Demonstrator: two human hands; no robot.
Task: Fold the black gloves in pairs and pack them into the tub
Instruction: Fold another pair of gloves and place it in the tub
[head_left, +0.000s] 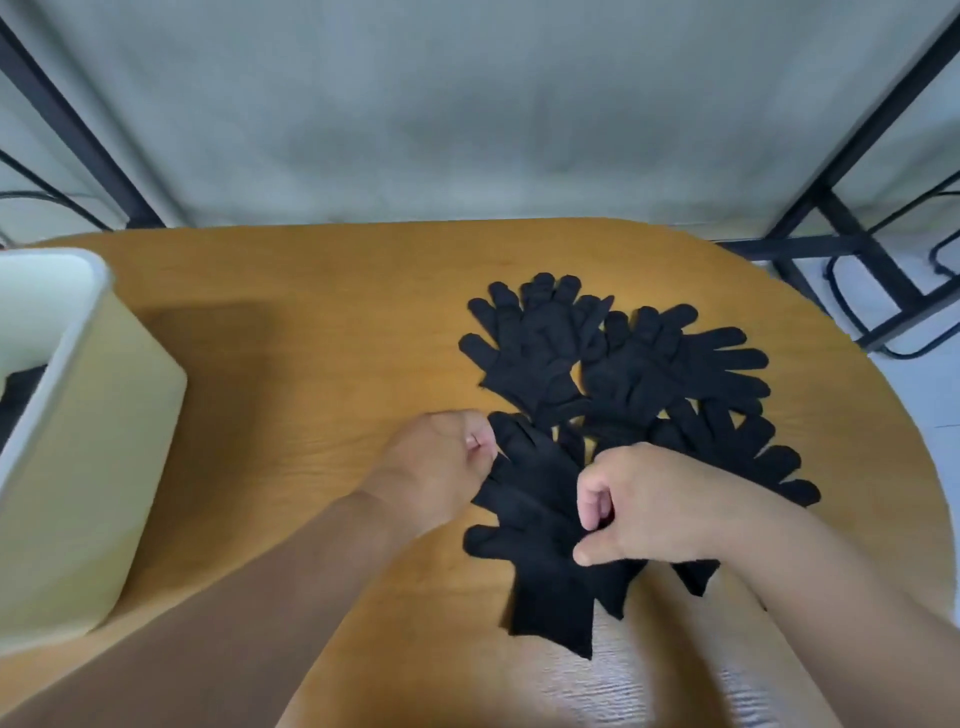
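At the far left stands a pale cream rectangular plastic tub (88, 441), on the rounded wooden worktop (322, 332); a dark item shows inside at its left edge, too cut off to identify. A shadow falls on the worktop just right of the tub.

Toward the centre, the left hand (436, 467) is curled, thumb and fingertips pinched on the left edge of the nearest black knitted glove (540, 519). This glove lies flat on the worktop, fingers pointing away, cuff toward the person.

The right hand (644, 509) is also closed, thumb and forefinger gripping the right side of the same glove near its palm. A second black cuff (693, 574) shows beneath the right hand; whether it is paired with the held glove cannot be told.

Beyond and right of the hands, a loose heap of black knitted gloves (618, 358) lies spread, overlapping, fingers fanned outward. At the far right, black metal frame legs (841, 208) stand behind the worktop.
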